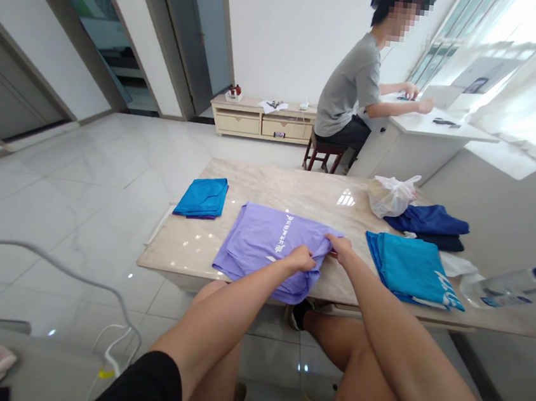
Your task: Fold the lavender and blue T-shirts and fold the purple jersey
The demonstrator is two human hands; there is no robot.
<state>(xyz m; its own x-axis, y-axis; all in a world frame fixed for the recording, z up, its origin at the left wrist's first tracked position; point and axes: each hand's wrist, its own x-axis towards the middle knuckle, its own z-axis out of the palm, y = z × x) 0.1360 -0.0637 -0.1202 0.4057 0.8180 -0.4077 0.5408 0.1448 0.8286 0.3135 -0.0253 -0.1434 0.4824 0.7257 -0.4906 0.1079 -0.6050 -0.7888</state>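
A light purple T-shirt (259, 231) with white lettering lies partly folded on the marble-look table (269, 185), its near edge hanging over the front. My left hand (302, 259) pinches the cloth near its lower right part. At the shirt's right edge, my right hand (338, 246) has its fingers closed on the fabric. A folded blue cloth (202, 196) with a bit of purple beneath it rests left of the shirt. To the right sits a folded teal T-shirt (407, 266) with white print.
A tied white plastic bag (391, 197), dark blue folded clothes (433, 221) and a clear bottle (507, 292) stand at the table's right. Beyond, a person in grey (352, 75) sits on a stool at a white desk (448, 127). A low cabinet (262, 120) lines the wall.
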